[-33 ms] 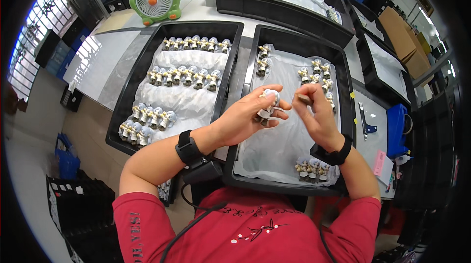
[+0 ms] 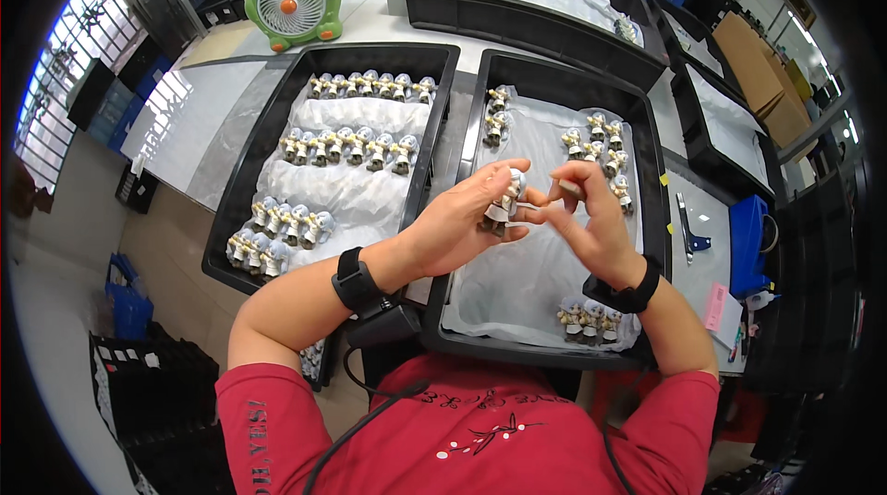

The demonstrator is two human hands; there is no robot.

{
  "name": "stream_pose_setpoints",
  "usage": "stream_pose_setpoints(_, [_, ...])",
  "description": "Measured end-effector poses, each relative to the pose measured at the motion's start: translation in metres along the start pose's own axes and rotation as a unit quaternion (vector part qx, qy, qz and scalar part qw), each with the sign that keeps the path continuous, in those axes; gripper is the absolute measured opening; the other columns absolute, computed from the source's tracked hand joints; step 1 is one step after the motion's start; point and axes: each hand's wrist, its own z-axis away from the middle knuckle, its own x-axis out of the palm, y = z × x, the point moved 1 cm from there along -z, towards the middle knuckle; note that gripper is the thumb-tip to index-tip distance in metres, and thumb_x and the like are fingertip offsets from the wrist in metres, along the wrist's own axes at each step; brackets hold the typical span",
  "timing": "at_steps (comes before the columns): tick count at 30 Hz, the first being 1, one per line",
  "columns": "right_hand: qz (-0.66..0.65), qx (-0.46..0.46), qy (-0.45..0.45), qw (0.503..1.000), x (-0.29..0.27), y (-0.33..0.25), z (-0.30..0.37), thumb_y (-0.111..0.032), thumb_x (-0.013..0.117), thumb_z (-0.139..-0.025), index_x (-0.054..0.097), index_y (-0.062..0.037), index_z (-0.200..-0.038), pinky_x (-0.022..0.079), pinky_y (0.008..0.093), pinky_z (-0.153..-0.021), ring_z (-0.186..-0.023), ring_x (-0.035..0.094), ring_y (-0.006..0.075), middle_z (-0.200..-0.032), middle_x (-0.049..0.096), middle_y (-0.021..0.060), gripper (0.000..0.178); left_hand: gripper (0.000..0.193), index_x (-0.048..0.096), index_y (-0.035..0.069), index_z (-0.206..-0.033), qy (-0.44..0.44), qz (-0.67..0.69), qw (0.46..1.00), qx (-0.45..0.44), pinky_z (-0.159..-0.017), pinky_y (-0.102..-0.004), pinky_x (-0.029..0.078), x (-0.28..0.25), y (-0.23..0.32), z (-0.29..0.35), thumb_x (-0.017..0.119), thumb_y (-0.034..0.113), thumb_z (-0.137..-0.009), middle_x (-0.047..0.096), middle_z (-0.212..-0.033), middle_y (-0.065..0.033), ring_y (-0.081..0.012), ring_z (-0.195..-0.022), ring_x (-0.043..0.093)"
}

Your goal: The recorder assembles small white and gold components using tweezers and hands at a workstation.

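My left hand (image 2: 467, 218) is closed around a small figurine (image 2: 504, 203) with pale blue-grey hair, a white outfit and dark legs. It is held upright above the right-hand black tray (image 2: 431, 310). Close beside it, my right hand (image 2: 596, 223) grips a small flat grey-brown piece (image 2: 572, 190) among its bent fingers; its exact kind cannot be made out. The right thumb reaches toward the left fingertips, near the figurine. Below my right wrist lie several matching figurines (image 2: 589, 319) on the tray's white lining, with another group (image 2: 605, 149) at its far right.
On the left, a second black tray (image 2: 242, 195) holds rows of figurines on white padding. Behind are a long black tray (image 2: 536, 19) and a green fan (image 2: 294, 1). A blue-handled tool (image 2: 688, 232) and a blue container (image 2: 750, 241) sit to the right.
My right thumb has moved left toward the figurine and away from the index finger. The figurine has shifted only slightly in my left hand.
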Motion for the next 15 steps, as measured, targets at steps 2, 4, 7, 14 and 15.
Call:
stream_pose_setpoints(2, [0.08, -0.012, -0.027, 0.996, 0.003, -0.006, 0.001, -0.026, 0.085, -0.063, 0.047, -0.0071, -0.119, 0.047, 0.0276, -0.071, -0.079, 0.052, 0.0176, -0.102, 0.055, 0.0075, 0.07, 0.051, 0.034, 0.008, -0.136, -0.013, 0.089, 0.996, 0.002, -0.098, -0.042, 0.042, 0.0, 0.001, -0.001, 0.025, 0.043, -0.1, 0.05, -0.127, -0.0148, -0.0282, -0.118, 0.05])
stream_pose_setpoints(4, [0.089, -0.074, 0.006, 0.993, 0.009, -0.011, -0.004, -0.027, 0.086, -0.061, 0.047, -0.0082, -0.121, 0.046, 0.0291, -0.072, -0.083, 0.051, 0.0192, -0.103, 0.054, 0.0074, 0.074, 0.051, 0.034, 0.008, -0.136, -0.017, 0.102, 0.995, 0.003, -0.098, -0.0426, 0.042, 0.006, 0.001, -0.002, 0.025, 0.043, -0.1, 0.048, -0.128, -0.0148, -0.0292, -0.119, 0.049])
stream_pose_setpoints(7, [0.056, -0.105, 0.043, 0.992, 0.015, -0.013, -0.004, -0.028, 0.087, -0.055, 0.049, -0.0095, -0.122, 0.045, 0.034, -0.078, -0.091, 0.05, 0.0233, -0.106, 0.054, 0.0069, 0.08, 0.053, 0.034, 0.009, -0.137, -0.027, 0.114, 0.993, 0.002, -0.098, -0.0442, 0.042, 0.014, 0.001, -0.001, 0.023, 0.046, -0.1, 0.045, -0.131, -0.0137, -0.0309, -0.122, 0.046])
stream_pose_setpoints(14, [0.145, -0.126, 0.031, 0.981, 0.011, -0.018, -0.003, -0.017, 0.084, -0.055, 0.053, -0.008, -0.117, 0.044, 0.0345, -0.081, -0.09, 0.052, 0.0235, -0.112, 0.056, 0.008, 0.071, 0.05, 0.035, 0.012, -0.137, -0.046, 0.101, 0.994, 0.0, -0.093, -0.0399, 0.045, 0.017, 0.003, 0.004, 0.023, 0.044, -0.101, 0.049, -0.124, -0.0082, -0.025, -0.116, 0.051])
stream_pose_setpoints(15, [0.138, -0.118, 0.022, 0.983, 0.011, -0.019, -0.002, -0.015, 0.083, -0.056, 0.053, -0.0077, -0.117, 0.045, 0.034, -0.08, -0.091, 0.053, 0.0235, -0.112, 0.057, 0.0082, 0.068, 0.053, 0.036, 0.01, -0.136, -0.05, 0.089, 0.995, 0.007, -0.094, -0.0401, 0.044, 0.013, 0.0, 0.003, 0.023, 0.046, -0.1, 0.049, -0.127, -0.0086, -0.0241, -0.114, 0.052])
